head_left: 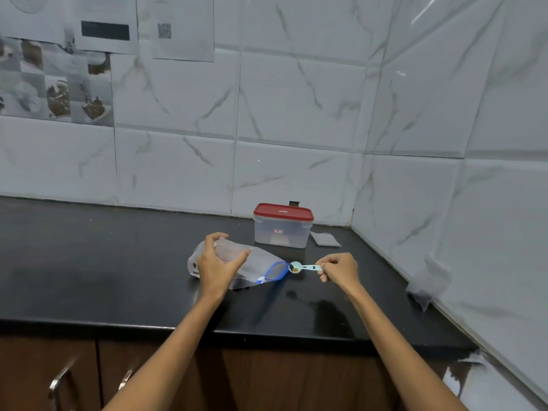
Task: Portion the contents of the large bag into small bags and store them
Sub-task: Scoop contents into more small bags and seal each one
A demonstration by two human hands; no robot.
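A large clear bag [258,265] with a blue zip mouth lies on the black counter [89,262], its mouth facing right. My left hand [218,262] holds a small clear bag [229,252] upright just above the large one, thumb and fingers spread around its top. My right hand [339,269] pinches the handle of a pale blue measuring spoon [302,267]. The spoon's bowl carries a little brown content and hovers right at the large bag's blue mouth.
A clear plastic box with a red lid [283,225] stands closed behind the bags near the back wall. Flat small bags [324,239] lie to its right by the corner. Tiled walls close the back and right sides. Cabinet doors with metal handles [60,378] sit below the counter edge.
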